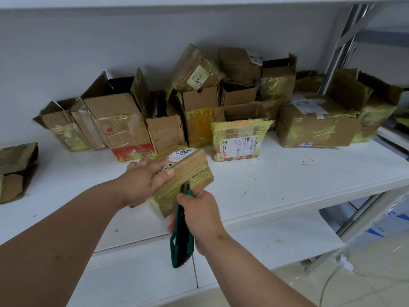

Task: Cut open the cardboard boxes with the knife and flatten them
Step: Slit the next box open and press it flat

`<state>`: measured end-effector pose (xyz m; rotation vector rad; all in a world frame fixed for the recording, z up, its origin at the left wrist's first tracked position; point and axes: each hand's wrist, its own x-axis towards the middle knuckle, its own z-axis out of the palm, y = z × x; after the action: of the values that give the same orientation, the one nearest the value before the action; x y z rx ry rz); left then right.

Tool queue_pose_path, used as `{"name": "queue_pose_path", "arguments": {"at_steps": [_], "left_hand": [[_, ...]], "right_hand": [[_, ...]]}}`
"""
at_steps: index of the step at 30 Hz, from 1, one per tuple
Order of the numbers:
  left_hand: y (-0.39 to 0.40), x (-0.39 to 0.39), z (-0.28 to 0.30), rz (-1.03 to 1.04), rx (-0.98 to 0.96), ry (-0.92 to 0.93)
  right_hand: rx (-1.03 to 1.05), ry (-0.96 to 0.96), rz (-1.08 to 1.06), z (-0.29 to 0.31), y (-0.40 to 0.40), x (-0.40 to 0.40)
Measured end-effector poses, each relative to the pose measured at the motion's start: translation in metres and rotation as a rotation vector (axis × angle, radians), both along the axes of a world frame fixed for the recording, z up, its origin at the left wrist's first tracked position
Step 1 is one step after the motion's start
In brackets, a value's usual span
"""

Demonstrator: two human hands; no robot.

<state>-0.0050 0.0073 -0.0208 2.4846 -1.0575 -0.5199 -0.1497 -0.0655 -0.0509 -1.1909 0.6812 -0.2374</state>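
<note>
- We've got our left hand [143, 178] clamped over the top of a small sealed box [186, 171], fingers curled over its far edge near the shipping label, thumb lying along the near top edge.
- That box sits at the front of the white shelf [287, 173], tilted a bit, wrapped pretty much all over in yellowish tape.
- Our right hand [199, 213] is wrapped tight around the green utility knife [180, 235], fingers closed on the handle, so that grip is firmly on the tool.
- The knife's tip end is right up against the near side of the box, at the taped seam. We can't really make out the blade itself, it's too small and dark there.
- The handle's tail end hangs down past the shelf's front edge, below our wrist.
- Behind all that, a whole row of opened boxes [124, 120] lines the back against the grey wall, flaps up, lots of torn yellow tape on them.
- One with a big white label [239, 140] stands just right of the box we're holding, a bit further back.
- Off at the far left edge there's a squashed box [15, 169] lying by itself, well apart from the rest.
- A lower shelf board shows under our arms.
</note>
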Motion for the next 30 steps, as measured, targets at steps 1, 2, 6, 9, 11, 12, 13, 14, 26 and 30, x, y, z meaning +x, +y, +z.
{"name": "queue_pose_path", "arguments": {"at_steps": [1,2,6,9,11,12,13,14,26,30], "left_hand": [[0.000,0.000,0.000,0.000,0.010,-0.010],[-0.001,0.001,-0.001,0.000,0.022,-0.018],[-0.004,0.002,-0.003,-0.015,0.095,-0.083],[-0.009,0.006,-0.003,-0.028,0.156,-0.130],[-0.011,0.009,-0.003,-0.037,0.179,-0.146],[-0.011,0.010,-0.004,-0.039,0.180,-0.149],[-0.011,0.010,-0.004,-0.039,0.177,-0.147],[-0.010,0.010,-0.004,-0.039,0.170,-0.142],[-0.010,0.000,-0.004,-0.013,0.148,-0.170],[-0.011,0.003,-0.006,-0.015,0.169,-0.175]], "right_hand": [[-0.001,0.002,0.040,-0.002,0.005,-0.002],[-0.004,0.004,0.072,-0.004,0.009,-0.003],[0.004,0.011,0.129,-0.002,0.005,-0.011],[0.031,0.012,0.141,0.003,0.004,-0.013],[0.041,0.004,0.134,0.003,0.009,-0.011],[0.037,0.004,0.125,0.002,0.012,-0.009],[0.033,0.007,0.117,0.002,0.014,-0.007],[0.039,0.005,0.111,0.001,0.014,-0.007],[0.072,-0.001,0.116,-0.002,0.035,-0.004],[0.066,0.007,0.172,-0.004,0.029,-0.014]]}}
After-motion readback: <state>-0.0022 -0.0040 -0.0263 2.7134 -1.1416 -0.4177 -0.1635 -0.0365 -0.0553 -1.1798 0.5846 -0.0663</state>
